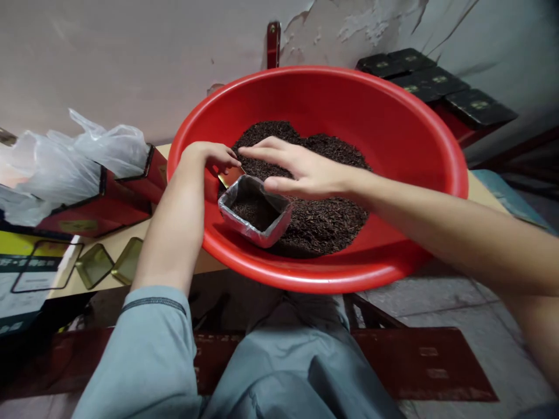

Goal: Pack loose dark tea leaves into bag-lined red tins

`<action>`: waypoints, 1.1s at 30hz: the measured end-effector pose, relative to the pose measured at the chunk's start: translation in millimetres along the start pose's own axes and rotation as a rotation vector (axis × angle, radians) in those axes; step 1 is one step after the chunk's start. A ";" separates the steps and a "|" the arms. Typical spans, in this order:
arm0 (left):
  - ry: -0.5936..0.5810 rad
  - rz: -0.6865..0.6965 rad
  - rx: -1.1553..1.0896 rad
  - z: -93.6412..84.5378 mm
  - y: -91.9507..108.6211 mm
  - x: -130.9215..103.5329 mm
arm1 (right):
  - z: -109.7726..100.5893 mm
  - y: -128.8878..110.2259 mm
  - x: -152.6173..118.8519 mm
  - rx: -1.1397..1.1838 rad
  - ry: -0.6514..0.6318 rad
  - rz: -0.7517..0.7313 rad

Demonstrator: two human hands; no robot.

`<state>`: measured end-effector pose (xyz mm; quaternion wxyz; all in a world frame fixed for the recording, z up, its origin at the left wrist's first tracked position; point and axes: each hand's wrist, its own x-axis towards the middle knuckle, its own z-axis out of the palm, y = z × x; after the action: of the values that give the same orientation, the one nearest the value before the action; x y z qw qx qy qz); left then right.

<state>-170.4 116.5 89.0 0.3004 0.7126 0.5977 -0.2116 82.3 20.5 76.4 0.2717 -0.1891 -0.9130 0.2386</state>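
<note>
My left hand (220,157) reaches over the left side of a red basin (393,134), its fingers curled at the upper edge of an orange piece with a gold rim (232,176). The hand hides part of that piece. Just in front of it sits a foil-lined box (279,226), tilted on a heap of dark, dry tea leaves (334,218). Some finer dark leaves (253,210) lie inside the box. Above the box's far right corner hovers my right hand (292,166), fingers stretched out and thumb apart, with nothing in it.
Left of the basin, red boxes (94,203) with plastic bags (65,163) rest on the table. Near them lie shallow gold trays (95,266) and a thin dark frame (46,265). Black boxes (437,81) stand by the wall. Below is a dark red bench (423,361).
</note>
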 end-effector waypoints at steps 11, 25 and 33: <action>0.052 -0.021 -0.020 0.2 -0.3 10.2 | 38.6 42.3 -101.2 -0.376 -0.773 0.710; 0.038 -0.022 -0.021 -0.6 -5.5 11.4 | 41.7 28.7 -86.0 -0.512 -0.798 0.622; 0.016 -0.009 -0.051 3.2 -7.1 12.5 | 26.1 37.6 -74.3 -0.455 -0.727 0.535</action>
<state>-174.8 124.2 77.2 0.3127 0.7036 0.6087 -0.1917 133.1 7.2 6.8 -0.1824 -0.3756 -0.8970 0.1452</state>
